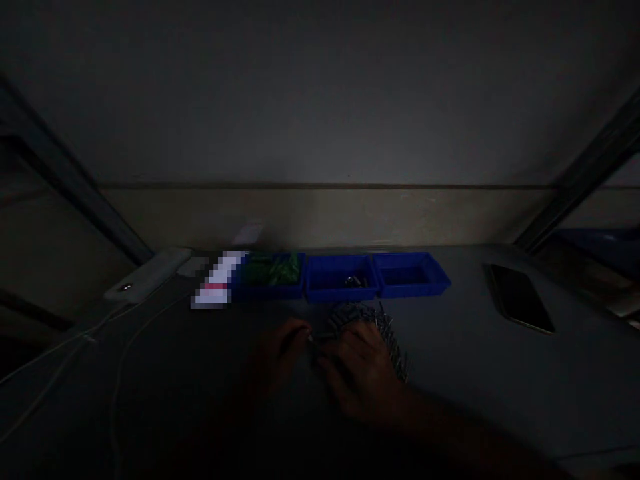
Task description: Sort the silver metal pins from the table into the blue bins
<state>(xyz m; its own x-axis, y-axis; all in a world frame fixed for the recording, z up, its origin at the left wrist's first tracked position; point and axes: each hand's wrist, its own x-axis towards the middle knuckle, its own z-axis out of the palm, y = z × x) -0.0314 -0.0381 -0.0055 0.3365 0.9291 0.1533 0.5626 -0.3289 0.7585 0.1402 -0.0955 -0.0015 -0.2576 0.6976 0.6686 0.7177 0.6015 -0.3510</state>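
The picture is very dark. A heap of thin, dark metal pieces like pins or screws [385, 325] lies on the table, partly hidden behind my right hand [367, 367]. That hand's fingers are bent and closed, with a thin metal piece [324, 335] showing beside their tips. Close to its left, my left hand [280, 350] pinches thumb and finger at a small shiny metal part [311, 339]. Whether the two pieces touch cannot be made out. Just beyond the heap, the middle blue tray [340, 294] holds a few small metal parts [354, 281].
To the left is a blue tray [270, 292] with green plastic bags [280, 269]; another blue tray [413, 291] stands right. A phone [520, 299] lies far right. At far left are a power strip [150, 275] and white cables [120, 367]. A wall [350, 217] closes the back.
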